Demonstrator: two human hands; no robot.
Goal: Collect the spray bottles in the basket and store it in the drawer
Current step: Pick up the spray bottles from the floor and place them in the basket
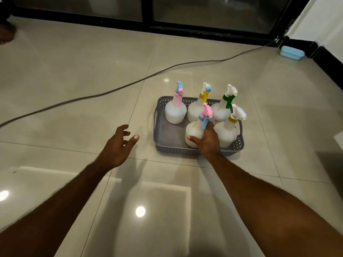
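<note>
A: Where does the collecting stand?

B: Nearly done, I'd judge. Five spray bottles stand upright in the grey basket (163,138) on the tiled floor (74,71). The right hand (208,140) is clasped round the near one, the bottle with the pink and blue trigger (193,132), thumb across its front, seemingly just setting it down.

A: And the left hand (116,146)?

B: Released, fingers spread, hovering over the floor just left of the basket, touching nothing.

A: So what next?

B: Let go of that bottle, then take the basket by both short ends. There's a handle slot in the left wall. No drawer shows in this view, so it must be carried somewhere out of sight.

A: How will it handle?

B: The basket is shallow, of perforated plastic, with a smooth flat bottom. The bottles are tall, translucent white, round-shouldered and narrow at the neck, so they look top-heavy. I'd lift it level and slowly. The glossy tiles look slippery, and a cable (111,91) trails across the floor beyond.
</note>
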